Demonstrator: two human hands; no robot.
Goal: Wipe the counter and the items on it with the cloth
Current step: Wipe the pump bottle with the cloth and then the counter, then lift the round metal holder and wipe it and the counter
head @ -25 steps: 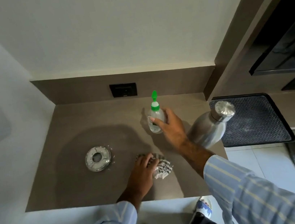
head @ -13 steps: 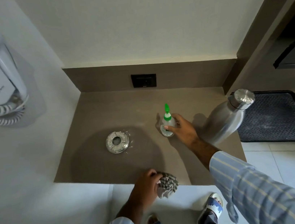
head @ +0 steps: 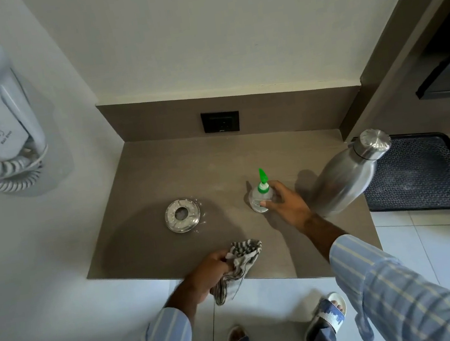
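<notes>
Striped cloth [head: 238, 266] hanging bunched in the left hand [head: 204, 278] at the table [head: 144, 181] front edge
Right hand [head: 286, 205] fingers are closing around the small green-capped bottle [head: 260, 197]; lifting it straight up, clear of the steel bottle [head: 346, 179], should let the cloth pass underneath

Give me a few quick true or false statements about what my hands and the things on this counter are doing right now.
1. The left hand grips the striped cloth. True.
2. The right hand holds the steel bottle. False: its fingers are on the small clear bottle with the green nozzle.
3. The round metal ring lies left of the small clear bottle. True.
4. The cloth covers the metal ring. False: it is at the counter front edge, apart from the ring.
</notes>
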